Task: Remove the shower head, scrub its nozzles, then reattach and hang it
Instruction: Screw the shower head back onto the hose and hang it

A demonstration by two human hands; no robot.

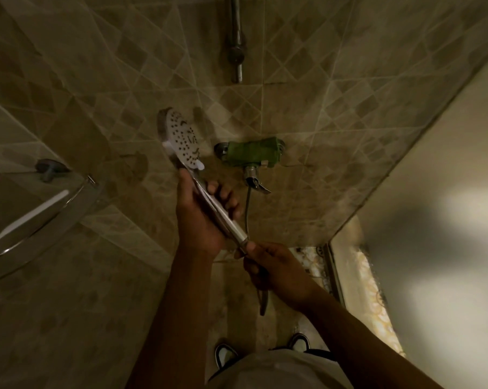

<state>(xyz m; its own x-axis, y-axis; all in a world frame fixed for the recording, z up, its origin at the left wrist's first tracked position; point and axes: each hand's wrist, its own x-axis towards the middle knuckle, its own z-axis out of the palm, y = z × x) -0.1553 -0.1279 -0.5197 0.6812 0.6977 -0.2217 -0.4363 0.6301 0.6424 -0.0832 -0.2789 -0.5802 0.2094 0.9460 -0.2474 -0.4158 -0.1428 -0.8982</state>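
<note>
I see the tiled wall (335, 80) filling most of the view, with the floor (242, 299) a narrow strip below it and a curved glass shelf (40, 220) at the wall's left edge. High on the wall near its top edge hangs the metal rail (235, 37), with nothing in it. Lower, near the wall's middle, sits the mixer tap (251, 154), its body wrapped in something green.

The shower head (182, 140) is off the rail and held out in front of the wall, just left of the tap, its white nozzle face turned towards me. My left hand (200, 211) is wrapped shut around the chrome handle, fingers curled over its far side. My right hand (276, 266) is closed at the handle's lower end, where the hose (247, 209) joins it; the grip there looks like a pinch on the connector nut, though the dim light keeps me from being sure. The hose runs from the tap down towards that joint, and another stretch hangs out below my right hand.

I judge the task early or late, and I cannot tell which: the hands are set to turn the joint, either unscrewing or screwing back. The nozzles show dark spots, but whether that is dirt I cannot say. No brush is in view. Hanging on the rail is certainly left.
</note>
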